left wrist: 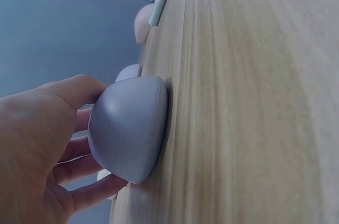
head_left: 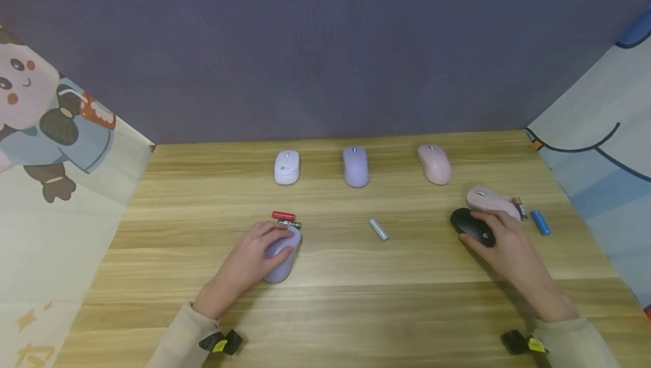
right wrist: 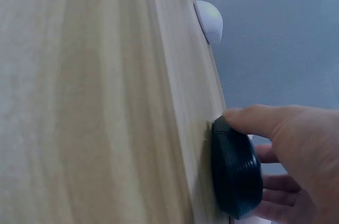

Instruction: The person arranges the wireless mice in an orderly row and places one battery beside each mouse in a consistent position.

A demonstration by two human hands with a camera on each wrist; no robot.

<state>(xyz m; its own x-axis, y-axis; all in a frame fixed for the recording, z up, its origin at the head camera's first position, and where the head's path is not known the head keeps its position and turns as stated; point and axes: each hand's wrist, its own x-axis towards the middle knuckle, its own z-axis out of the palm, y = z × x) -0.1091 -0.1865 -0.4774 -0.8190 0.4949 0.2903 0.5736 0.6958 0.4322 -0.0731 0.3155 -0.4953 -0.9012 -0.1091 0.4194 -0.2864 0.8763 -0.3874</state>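
My left hand (head_left: 249, 258) grips a lavender computer mouse (head_left: 280, 269) at the left of the table, thumb on one side and fingers round the other. In the left wrist view that mouse (left wrist: 127, 128) sits close over the wood. Just beyond it lie a red battery (head_left: 283, 216) and a green-and-black battery (head_left: 290, 224). On the right, my right hand (head_left: 513, 255) holds a black computer mouse (head_left: 470, 225) between thumb and fingers. A pink mouse (head_left: 488, 198) lies right behind that hand, partly covered by its fingers. The right wrist view shows the black mouse (right wrist: 235, 171) tilted on its side.
Along the back stand a white mouse (head_left: 287, 168), a second lavender mouse (head_left: 356, 167) and another pink mouse (head_left: 435, 164). A pale battery (head_left: 378, 230) lies mid-table. At the right are a brown-and-black battery (head_left: 519, 208) and a blue battery (head_left: 541, 223). A dark panel (head_left: 325, 51) rises behind the table.
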